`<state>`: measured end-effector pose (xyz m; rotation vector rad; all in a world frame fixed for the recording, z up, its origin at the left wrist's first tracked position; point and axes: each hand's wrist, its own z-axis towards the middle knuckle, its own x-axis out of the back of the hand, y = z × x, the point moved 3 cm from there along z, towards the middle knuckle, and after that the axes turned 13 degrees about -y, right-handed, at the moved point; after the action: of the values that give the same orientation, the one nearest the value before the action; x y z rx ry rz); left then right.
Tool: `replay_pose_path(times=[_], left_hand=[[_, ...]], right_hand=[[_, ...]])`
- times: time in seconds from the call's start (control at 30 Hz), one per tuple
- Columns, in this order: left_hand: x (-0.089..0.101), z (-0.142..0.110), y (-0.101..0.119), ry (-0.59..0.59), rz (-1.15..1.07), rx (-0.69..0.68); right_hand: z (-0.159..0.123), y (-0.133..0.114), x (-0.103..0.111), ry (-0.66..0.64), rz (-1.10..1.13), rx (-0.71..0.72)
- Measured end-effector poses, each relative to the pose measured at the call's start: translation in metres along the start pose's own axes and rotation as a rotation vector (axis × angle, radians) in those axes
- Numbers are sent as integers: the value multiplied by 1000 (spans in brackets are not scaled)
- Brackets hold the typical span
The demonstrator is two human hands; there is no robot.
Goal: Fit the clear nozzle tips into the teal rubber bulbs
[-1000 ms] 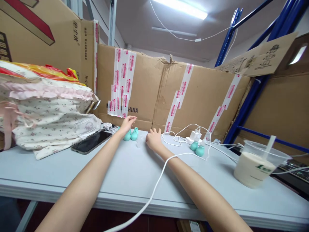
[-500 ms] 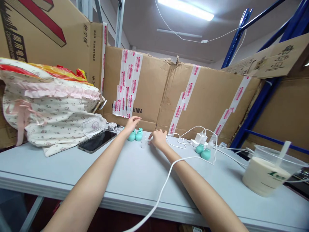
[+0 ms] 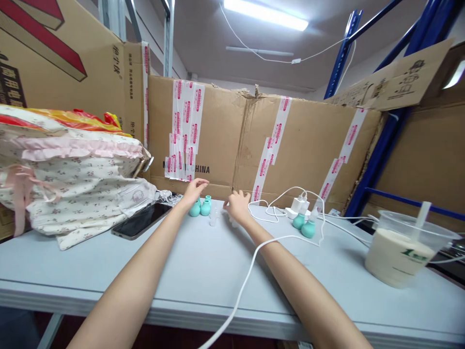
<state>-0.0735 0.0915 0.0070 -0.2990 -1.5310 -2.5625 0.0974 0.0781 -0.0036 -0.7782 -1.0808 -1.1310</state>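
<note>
My left hand [image 3: 195,191] hovers over a group of teal squeeze bulbs [image 3: 205,207] near the back of the table, its fingers stretched to the right and holding nothing I can see. To the right, my right hand [image 3: 238,206] is low over the tabletop with bent fingers; whatever is at its fingertips is hidden. Small clear plastic pieces [image 3: 213,220] stand between the hands, and another clear piece [image 3: 234,222] shows just under my right hand. Two more teal bulbs [image 3: 308,229], at least one with a clear tip, are farther right.
A white cable [image 3: 250,271] crosses over my right forearm. A white charger [image 3: 300,204] is behind the right bulbs. A plastic cup [image 3: 397,257] of pale drink stands at right. A phone [image 3: 141,221] and a floral bag [image 3: 83,184] are at left. Cardboard [image 3: 225,135] walls the back.
The view has shifted slightly. My right fingertips have come away from the clear pieces between the hands, and another clear piece now shows beneath that hand. My left hand stays by the bulbs.
</note>
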Motion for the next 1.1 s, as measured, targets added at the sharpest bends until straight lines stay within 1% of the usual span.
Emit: replay_pose_path(times=[0.07,0.1,0.17,0.2,0.27,0.37,0.43,0.5,0.67,0.73,0.8,0.83,0.9,0.97,1.0,1.03,1.1], left_hand=[[-5,-3,9,-41,139,-104],[-11,-6,15,-80,232,-161],[-27,-14,26,-205,440,-271],[-37,-19,30,-279,541,-320],[-57,-31,36,-416,715,-409],[-81,-46,35,-578,935,-471],[-89,-51,30,-650,1025,-496],[-93,-53,27,-678,1061,-520],[-99,-53,29,-675,1057,-544],[-103,-54,31,-686,1031,-526],[-105,-53,33,-673,948,-472],[-104,-51,34,-634,883,-429],[-98,-46,36,-489,711,-323],[-88,-38,36,-331,479,-222],[-84,-35,34,-277,353,-182],[-80,-32,33,-241,235,-149],[-75,-28,29,-212,67,-103]], right_hand=[[-4,11,19,82,101,-19],[-7,19,28,108,161,-44],[-14,39,38,138,305,-88],[-18,50,38,135,381,-109],[-28,72,31,130,519,-153],[-39,98,9,106,673,-208],[-43,107,1,102,710,-224],[-44,109,0,117,694,-231],[-44,105,10,126,676,-204],[-44,103,10,134,727,-183],[-42,100,9,156,854,-133],[-42,98,9,167,955,-90],[-40,93,9,178,1196,15],[-39,87,12,173,1402,111],[-39,84,14,167,1472,144],[-40,81,16,159,1518,168],[-42,76,19,141,1565,201]])
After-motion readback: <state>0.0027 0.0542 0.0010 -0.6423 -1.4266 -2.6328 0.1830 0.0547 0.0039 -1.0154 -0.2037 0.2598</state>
